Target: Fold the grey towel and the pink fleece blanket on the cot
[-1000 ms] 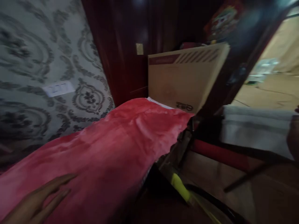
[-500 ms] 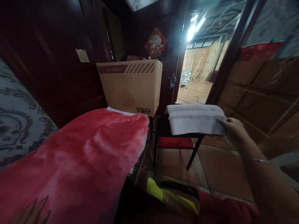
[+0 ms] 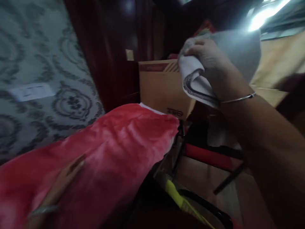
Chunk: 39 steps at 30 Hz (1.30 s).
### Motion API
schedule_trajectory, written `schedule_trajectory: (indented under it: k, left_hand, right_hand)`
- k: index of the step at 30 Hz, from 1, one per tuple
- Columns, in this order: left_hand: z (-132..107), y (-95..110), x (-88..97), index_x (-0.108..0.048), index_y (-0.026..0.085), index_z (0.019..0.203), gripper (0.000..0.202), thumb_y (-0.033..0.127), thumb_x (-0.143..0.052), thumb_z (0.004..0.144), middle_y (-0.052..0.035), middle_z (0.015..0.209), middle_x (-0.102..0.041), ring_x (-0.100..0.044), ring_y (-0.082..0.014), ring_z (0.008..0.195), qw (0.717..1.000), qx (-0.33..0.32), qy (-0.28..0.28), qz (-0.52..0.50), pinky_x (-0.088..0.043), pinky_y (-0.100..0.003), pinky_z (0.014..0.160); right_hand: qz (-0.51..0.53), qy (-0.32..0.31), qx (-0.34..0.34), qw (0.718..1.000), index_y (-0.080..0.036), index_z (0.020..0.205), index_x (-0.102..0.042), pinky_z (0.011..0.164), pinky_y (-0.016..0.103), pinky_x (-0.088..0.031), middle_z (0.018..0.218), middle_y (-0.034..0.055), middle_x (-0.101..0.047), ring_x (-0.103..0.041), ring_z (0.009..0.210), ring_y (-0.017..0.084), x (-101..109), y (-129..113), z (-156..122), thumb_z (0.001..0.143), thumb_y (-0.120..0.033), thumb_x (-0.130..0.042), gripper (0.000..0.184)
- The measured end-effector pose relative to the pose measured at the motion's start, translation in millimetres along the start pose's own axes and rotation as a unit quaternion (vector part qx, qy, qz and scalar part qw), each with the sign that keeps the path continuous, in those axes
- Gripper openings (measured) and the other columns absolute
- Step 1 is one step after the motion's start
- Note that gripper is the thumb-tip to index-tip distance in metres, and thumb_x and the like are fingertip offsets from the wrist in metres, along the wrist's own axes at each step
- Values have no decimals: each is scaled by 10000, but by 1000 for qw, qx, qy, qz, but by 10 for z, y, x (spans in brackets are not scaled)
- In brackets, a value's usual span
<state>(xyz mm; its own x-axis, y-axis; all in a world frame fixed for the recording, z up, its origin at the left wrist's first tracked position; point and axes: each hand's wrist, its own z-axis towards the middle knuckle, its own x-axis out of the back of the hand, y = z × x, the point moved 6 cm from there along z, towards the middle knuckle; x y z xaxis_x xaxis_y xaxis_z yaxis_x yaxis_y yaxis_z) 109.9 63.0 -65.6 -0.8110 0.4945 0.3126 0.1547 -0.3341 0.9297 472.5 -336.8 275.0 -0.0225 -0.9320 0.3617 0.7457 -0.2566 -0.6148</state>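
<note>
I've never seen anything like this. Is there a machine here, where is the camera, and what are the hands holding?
There is no machine: these are a person's two bare hands. The camera is worn on the head and looks forward and down, so you see roughly what the person sees. The right hand has its grip on a folded white cloth, raised in front of a cardboard box. The left hand holds nothing that I can see; it is over a red blanket, perhaps resting on it, though blur hides that. The blanket is spread across a long surface beside a patterned wall.
</note>
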Motion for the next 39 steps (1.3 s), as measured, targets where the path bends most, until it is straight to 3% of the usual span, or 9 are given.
schedule_trajectory:
  k: [5,8,13,17,21,25,30,34,39]
  left_hand:
    - [-166,132,234,-659,251,1189,539,501,-781,727,-81,1240,-716,-712,-332,1062,955,115,-10,-272,-617,-500,879]
    - [-238,77,299,-611,219,1204,487,532,-675,835,-106,1105,-728,-723,-293,912,915,146,-7,-375,-622,-502,769]
    - [-406,-443,527,-583,198,1181,441,448,-681,831,-79,932,-700,-676,-211,733,939,225,57,-254,-583,-353,637]
    - [-398,-398,614,-608,209,1159,400,281,-709,779,-84,1036,-668,-667,-242,944,979,105,171,-14,-566,-377,822]
    - [-272,120,-363,-642,216,1191,368,207,-631,824,-97,1192,-646,-607,-263,1119,970,-126,-25,207,-491,-418,1008]
    - [-368,333,-1619,-578,223,1346,515,312,-697,853,-118,1378,-577,-584,-281,1173,842,-263,-314,350,-480,-420,1001]
    - [-293,272,-2011,-670,199,1062,253,355,-715,868,-90,1094,-674,-629,-259,1027,782,-263,-364,432,-481,-381,919]
    - [-111,455,-1379,-637,186,897,99,280,-612,916,-55,930,-666,-611,-199,890,855,-265,-290,340,-476,-332,853]
    - [-143,856,753,-603,178,869,288,465,-630,882,13,814,-595,-549,-134,779,970,-156,95,161,-489,-286,793]
  right_hand:
    - [86,-219,152,960,-164,755,-543,533,130,-337,726,-65,-469,-436,664,43,-1606,-1158,-841,813,-77,-725,210]
    - [181,-533,126,817,-171,916,-612,466,164,-405,782,-44,-605,-526,587,65,-2487,-1182,-1819,917,-206,-668,66]
    - [202,-493,-12,846,-211,1057,-661,469,228,-496,889,19,-688,-643,613,137,-3268,181,-2164,918,-290,-612,166]
    - [-20,-403,-29,915,-204,830,-695,752,356,-569,863,72,-735,-692,786,233,-3420,1486,-2119,771,-132,-639,109]
    - [-72,-344,-17,936,-188,948,-731,839,378,-540,950,95,-747,-686,860,245,-3255,2127,-2255,796,-196,-574,219]
    - [-55,-316,-4,947,-143,1104,-717,838,376,-528,994,120,-720,-659,874,242,-3140,2253,-2425,832,-283,-550,349]
    - [-31,-274,6,961,-154,1099,-706,874,404,-525,998,126,-689,-636,911,255,-3107,2204,-2518,825,-298,-519,362]
    - [-19,-251,10,968,-179,1064,-701,861,415,-528,981,124,-682,-622,901,262,-3105,2193,-2544,814,-302,-504,341]
    - [13,-274,-10,962,-188,1066,-697,843,407,-524,956,109,-687,-624,856,251,-3131,2274,-2509,794,-337,-515,360]
